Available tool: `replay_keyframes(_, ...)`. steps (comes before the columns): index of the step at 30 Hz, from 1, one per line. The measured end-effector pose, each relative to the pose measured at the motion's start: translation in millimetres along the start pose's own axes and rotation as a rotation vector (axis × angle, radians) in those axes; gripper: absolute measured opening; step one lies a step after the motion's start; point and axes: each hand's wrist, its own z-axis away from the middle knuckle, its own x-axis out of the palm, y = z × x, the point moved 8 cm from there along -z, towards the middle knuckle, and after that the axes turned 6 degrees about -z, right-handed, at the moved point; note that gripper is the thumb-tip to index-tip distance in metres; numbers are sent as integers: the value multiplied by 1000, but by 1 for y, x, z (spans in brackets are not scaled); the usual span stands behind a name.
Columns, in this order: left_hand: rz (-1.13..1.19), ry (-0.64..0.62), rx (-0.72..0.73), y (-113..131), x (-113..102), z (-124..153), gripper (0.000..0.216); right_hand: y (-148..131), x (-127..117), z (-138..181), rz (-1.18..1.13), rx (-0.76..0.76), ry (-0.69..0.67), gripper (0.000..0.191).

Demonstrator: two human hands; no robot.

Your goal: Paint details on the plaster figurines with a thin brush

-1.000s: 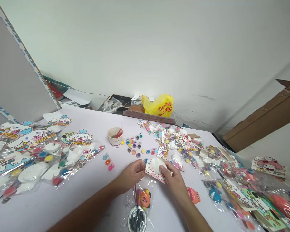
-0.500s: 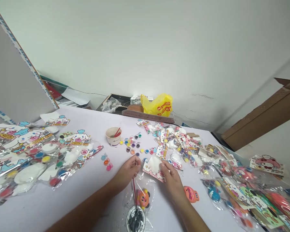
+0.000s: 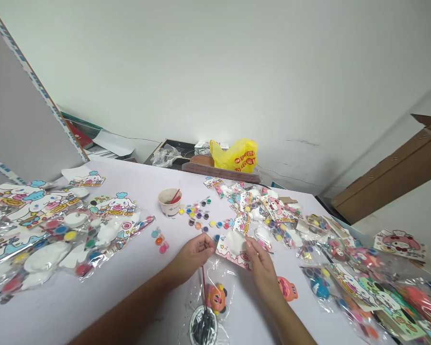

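My right hand (image 3: 261,263) pinches a folded printed card (image 3: 233,251) with a white back and pink drip pattern. My left hand (image 3: 194,258) is closed, fingertips curled at the top edge of a clear plastic bag (image 3: 227,278); exactly how much of it they grip is hard to see. The bag hangs down toward me below the card. In it are a red-handled paintbrush (image 3: 204,282), an orange painted figure (image 3: 216,298) with dark ears, and a round white-rimmed piece with a dark centre (image 3: 203,326). An orange painted figure (image 3: 287,288) lies beside my right wrist.
A paper cup (image 3: 169,203) holding a red stick stands beyond my hands, near loose paint pots (image 3: 196,211). A paint pot strip (image 3: 159,240) lies left. Bagged paint kits (image 3: 43,256) cover the left side, more kits (image 3: 359,287) the right. A yellow bag (image 3: 237,155) is behind.
The view has shifted slightly. Both hands, the card and the bag sit a little further right and lower, with the card still in my right hand.
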Motion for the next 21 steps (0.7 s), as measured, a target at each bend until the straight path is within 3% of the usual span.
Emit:
replay_keyframes(6,23,-36,20,-4,3,-1,31,8,14,3,-59,42,-92,37)
replay_keyframes(12,27,-12,13,-1,3,-1,31,14,2,1,-64,48,2,41)
replay_keyframes(21,40,31,-7,-4,2,-2,27,8,18,5,16,6,-138,46)
